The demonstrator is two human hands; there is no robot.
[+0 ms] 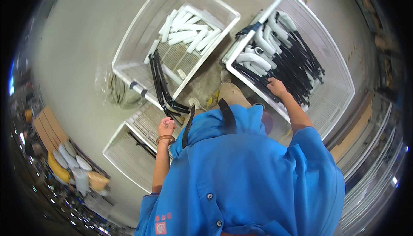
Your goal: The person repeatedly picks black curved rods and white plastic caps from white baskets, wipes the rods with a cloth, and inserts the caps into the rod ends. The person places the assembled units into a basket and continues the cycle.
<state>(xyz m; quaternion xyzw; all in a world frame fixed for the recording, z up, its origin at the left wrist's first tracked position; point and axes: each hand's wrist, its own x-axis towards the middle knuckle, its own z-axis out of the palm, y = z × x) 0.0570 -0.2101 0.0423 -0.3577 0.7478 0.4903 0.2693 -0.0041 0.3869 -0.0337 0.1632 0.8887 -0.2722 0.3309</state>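
Black rods [292, 70], white crate [330, 93]: probably light, stiff, slick; best held mid-length. Right grip [277, 87] among rods, left grip [166, 127] curled; closure on either: cannot tell.

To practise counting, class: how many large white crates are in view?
3: the upper-left crate with white pieces, the right crate with black rods and white pieces, and the lower-left crate, partly hidden. Others may be out of sight.

Black rods [289, 66]; white curved tubes [254, 58]; blue shirt [254, 167].
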